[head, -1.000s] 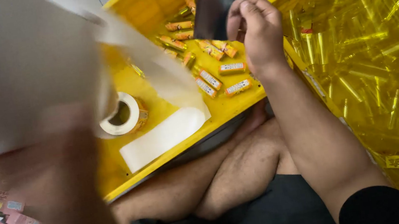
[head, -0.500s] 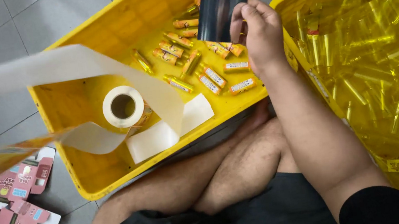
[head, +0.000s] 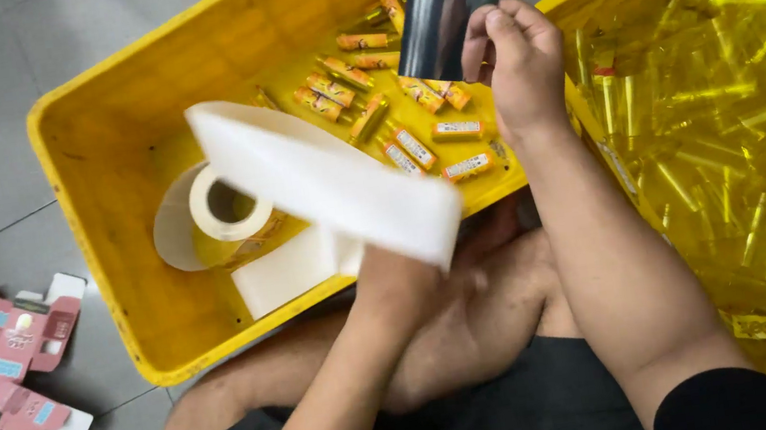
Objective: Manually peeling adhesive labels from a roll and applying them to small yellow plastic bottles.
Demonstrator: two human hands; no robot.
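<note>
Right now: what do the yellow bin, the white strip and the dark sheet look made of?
Yellow bin: moulded plastic by the look, smooth walls, rolled rim, dull sheen. White strip in the left hand: likely paper backing, matte, bends in a soft curve, same white as the roll. Dark sheet in the right hand: glossy film or card, mirror-like reflections; which one is unclear.

Bright even light, soft shadows, slight motion blur.

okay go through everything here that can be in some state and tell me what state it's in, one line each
Left hand: gripping the white paper strip, which is pulled out over the crate.
Right hand: fingers pinching a dark glossy sheet, held upright.
Label roll: lying flat, partly unwound.
Yellow crate: open.
Small tubes: lying loose.
Pink cartons: unfolded flat.
</note>
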